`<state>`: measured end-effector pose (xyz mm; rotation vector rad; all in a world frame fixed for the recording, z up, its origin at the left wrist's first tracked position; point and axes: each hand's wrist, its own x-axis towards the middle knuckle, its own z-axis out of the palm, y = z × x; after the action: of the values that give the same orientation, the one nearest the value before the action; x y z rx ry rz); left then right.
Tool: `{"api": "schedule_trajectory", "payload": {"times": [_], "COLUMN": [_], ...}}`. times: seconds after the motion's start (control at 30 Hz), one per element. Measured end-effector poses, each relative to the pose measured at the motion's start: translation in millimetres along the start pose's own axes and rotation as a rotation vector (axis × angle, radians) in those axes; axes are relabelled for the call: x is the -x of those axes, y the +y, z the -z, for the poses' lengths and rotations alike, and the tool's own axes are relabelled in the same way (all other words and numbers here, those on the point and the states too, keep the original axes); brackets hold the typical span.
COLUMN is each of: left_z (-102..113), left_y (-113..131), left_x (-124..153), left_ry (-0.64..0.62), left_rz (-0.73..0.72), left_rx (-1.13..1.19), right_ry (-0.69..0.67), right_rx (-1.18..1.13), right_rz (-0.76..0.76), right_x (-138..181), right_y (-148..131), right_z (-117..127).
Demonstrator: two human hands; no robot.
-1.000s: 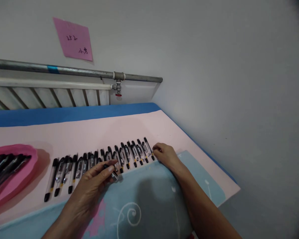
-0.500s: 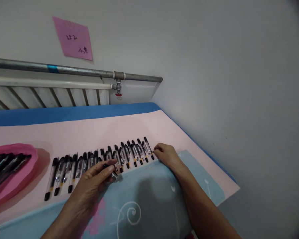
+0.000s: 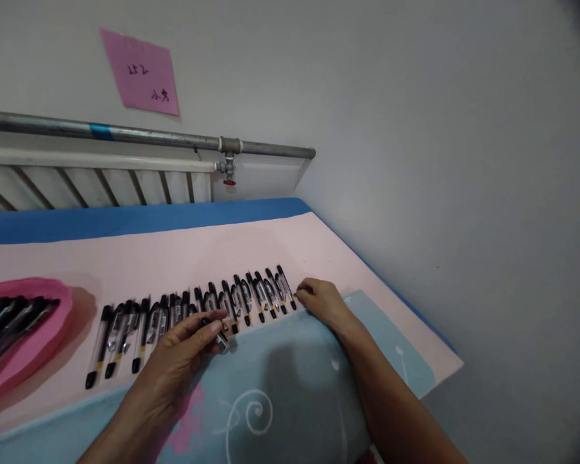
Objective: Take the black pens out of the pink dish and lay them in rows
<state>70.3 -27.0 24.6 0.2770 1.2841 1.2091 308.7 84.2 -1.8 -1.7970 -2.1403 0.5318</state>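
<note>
My left hand (image 3: 183, 348) is closed around a short pen cap (image 3: 216, 334), black at the top and clear at its lower end, above the front edge of the blue cloth. Behind it runs a row of clear-barrelled pens with black ends (image 3: 142, 335), with short clear caps with black clips (image 3: 153, 325) lying among them. At the row's right end lies the last pen (image 3: 286, 287). Beside that pen my right hand (image 3: 321, 301) rests with its fingers curled in a pinch. What is between those fingertips, if anything, is too small to make out.
A pink bowl (image 3: 60, 322) with several dark pens stands at the left. The pale blue patterned cloth (image 3: 290, 386) covers the near side of the pink tabletop (image 3: 174, 264). A wall borders the table's right side; a radiator (image 3: 87, 183) and pipe (image 3: 164, 134) run behind.
The view has shifted very slightly. Both hands and the row of pens stay practically where they were.
</note>
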Motion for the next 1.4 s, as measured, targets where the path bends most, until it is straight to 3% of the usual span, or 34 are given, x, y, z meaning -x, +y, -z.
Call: {"api": "schedule_trajectory", "payload": {"times": [0.5, 0.67, 0.8, 0.87, 1.03, 1.17, 1.27, 1.4], "left_z": [6.2, 7.2, 6.7, 6.0, 1.6, -1.3, -1.1, 2.4], "left_y": [-6.4, -9.8, -12.7, -15.0, -23.6, -27.7, -25.5, -18.7], "left_x": [-7.2, -7.1, -7.6, -8.0, -6.2, -4.0, -4.7, -7.2], "left_ry": [-0.015, -0.048, -0.070, -0.064, -0.120, -0.185, -0.165, -0.049], "left_rz": [-0.001, -0.026, -0.046, -0.079, -0.205, -0.265, -0.274, -0.253], "left_rx": [-0.034, -0.073, -0.075, -0.094, -0.175, -0.225, -0.238, -0.226], "right_ry": [0.008, 0.022, 0.135, 0.052, -0.428, -0.512, -0.423, -0.024], "right_rx": [0.056, -0.015, -0.220, -0.392, -0.672, -0.731, -0.749, -0.632], "right_rz": [0.049, 0.054, 0.057, 0.123, 0.406, 0.397, 0.326, 0.056], "right_x": [0.2, 0.2, 6.3, 14.1, 40.6, 50.2, 43.2, 16.4], "right_y": [0.5, 1.2, -10.9, -24.1, -63.9, -81.0, -74.6, -39.7], "right_z": [-4.1, -3.1, 3.4, 5.6, -3.1, -14.6, -16.1, -9.5]}}
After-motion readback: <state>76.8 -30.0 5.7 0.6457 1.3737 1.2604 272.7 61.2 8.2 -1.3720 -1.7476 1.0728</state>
